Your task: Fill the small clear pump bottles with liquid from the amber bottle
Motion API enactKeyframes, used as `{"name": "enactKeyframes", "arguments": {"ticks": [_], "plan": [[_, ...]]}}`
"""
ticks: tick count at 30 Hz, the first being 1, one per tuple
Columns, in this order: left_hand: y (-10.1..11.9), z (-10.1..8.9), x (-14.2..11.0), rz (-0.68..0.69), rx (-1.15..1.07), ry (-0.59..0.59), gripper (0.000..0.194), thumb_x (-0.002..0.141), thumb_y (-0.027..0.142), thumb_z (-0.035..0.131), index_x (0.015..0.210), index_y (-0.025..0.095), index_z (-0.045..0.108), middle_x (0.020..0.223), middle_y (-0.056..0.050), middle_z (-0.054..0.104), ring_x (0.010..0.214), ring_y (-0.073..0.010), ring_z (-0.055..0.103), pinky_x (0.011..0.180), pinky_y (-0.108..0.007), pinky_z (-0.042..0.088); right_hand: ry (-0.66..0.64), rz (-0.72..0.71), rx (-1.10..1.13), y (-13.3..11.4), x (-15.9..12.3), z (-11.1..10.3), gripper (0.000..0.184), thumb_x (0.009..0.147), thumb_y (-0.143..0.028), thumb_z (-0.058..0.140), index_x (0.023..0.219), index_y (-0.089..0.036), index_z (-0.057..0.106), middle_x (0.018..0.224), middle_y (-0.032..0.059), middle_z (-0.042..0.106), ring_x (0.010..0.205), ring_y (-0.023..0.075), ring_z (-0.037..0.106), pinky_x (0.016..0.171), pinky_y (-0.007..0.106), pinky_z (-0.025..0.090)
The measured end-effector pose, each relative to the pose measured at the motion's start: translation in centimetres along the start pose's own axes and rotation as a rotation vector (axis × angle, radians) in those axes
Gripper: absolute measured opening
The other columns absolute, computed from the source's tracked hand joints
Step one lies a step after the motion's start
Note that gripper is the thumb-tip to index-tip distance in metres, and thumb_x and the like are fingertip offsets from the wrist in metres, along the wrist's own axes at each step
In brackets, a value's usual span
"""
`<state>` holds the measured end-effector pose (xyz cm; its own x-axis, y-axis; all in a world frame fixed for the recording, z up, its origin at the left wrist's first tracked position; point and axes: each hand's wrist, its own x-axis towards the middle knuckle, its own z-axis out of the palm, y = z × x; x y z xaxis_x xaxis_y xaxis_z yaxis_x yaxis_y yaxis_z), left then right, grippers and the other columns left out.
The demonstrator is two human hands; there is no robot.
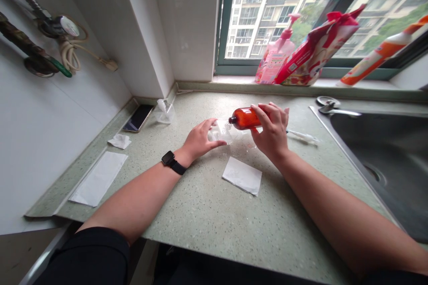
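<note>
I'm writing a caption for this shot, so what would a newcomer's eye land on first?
The amber bottle stands out first, held tilted in the right hand above the speckled green countertop, its neck toward a clear plastic piece beside the left hand. Beyond them, on the windowsill, a pink pump bottle and a red-and-white pouch catch the eye.

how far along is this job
The pump already looks removed, lying on the counter. In hand: the right hand grips the amber bottle, tipped with its neck at the clear plastic container beside the left hand. Left: seemingly the pouring; levels are unreadable.
</note>
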<state>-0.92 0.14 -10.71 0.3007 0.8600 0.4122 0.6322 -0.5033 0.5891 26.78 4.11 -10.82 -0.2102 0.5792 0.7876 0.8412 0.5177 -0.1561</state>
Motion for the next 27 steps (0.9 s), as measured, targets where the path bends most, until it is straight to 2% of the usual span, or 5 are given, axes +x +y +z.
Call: {"name": "enactKeyframes", "arguments": {"ticks": [11,27], "plan": [[-0.16,0.06,-0.02,0.003,0.005,0.001,0.091,0.085,0.084,0.075,0.15,0.024,0.053,0.138,-0.015,0.073,0.123,-0.0333,0.076,0.101,-0.052,0.067,0.004,-0.017,-0.022,0.22,0.1,0.01,0.088,0.085,-0.008,0.067,0.162,-0.045,0.046,0.144,0.0081,0.061,0.146,0.0402,0.053,0.128,0.081,0.027],[-0.17,0.07,-0.04,-0.004,-0.003,-0.017,0.092,0.085,0.084,0.075,0.152,0.024,0.052,0.141,-0.016,0.072,0.124,-0.0339,0.076,0.103,-0.053,0.067,-0.009,0.005,-0.012,0.24,0.1,-0.02,0.084,0.086,-0.009,0.068,0.16,-0.044,0.049,0.147,0.0083,0.06,0.148,0.04,0.051,0.131,0.077,0.024]]}}
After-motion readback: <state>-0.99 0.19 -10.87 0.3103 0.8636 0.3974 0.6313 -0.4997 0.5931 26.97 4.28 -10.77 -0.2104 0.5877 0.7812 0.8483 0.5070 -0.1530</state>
